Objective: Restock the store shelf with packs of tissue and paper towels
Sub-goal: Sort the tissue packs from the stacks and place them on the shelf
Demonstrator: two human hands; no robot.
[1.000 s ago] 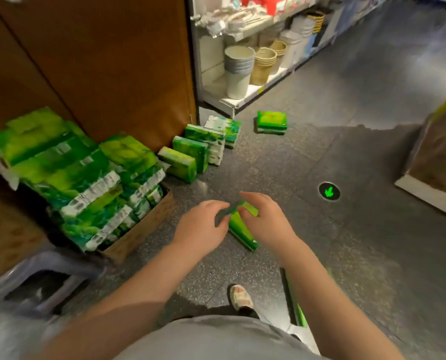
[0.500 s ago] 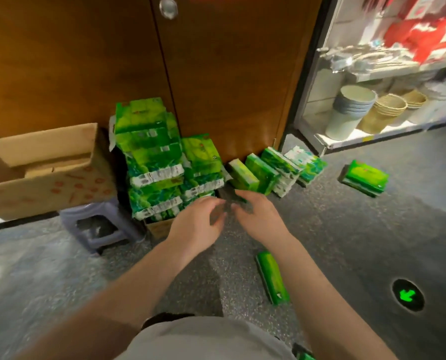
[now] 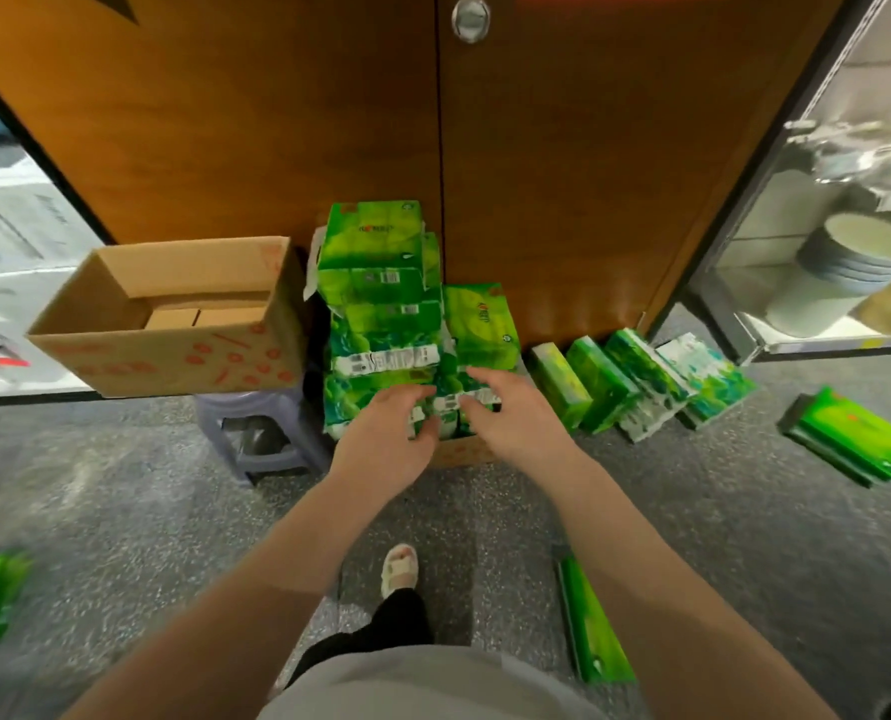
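Reaching into the stack of green tissue packs (image 3: 386, 324) that leans against the brown cabinet doors (image 3: 589, 148), both hands arrive at its lower front, where the packs sit in a low cardboard tray (image 3: 461, 452) on the floor. The left hand (image 3: 381, 439) has its fingers spread and loosely bent over the bottom packs; the right hand (image 3: 516, 413) lies beside it, fingers straight and narrow, touching the wrapping, and neither yet holds anything. A clean lift probably means taking a pack from the top or bracing the tower, since pulling from low down could topple the tall, uneven pile. Just right of it a row of packs (image 3: 635, 387) stands on edge along the door, one loose pack (image 3: 848, 441) lies further right, and a flat pack (image 3: 591, 628) rests on the floor beside the right forearm, easy to tread on. To the left an open cardboard box (image 3: 173, 350) sits on a plastic stool (image 3: 261, 439), crowding that side. The store shelf (image 3: 822, 324) with stacked bowls stands at far right.
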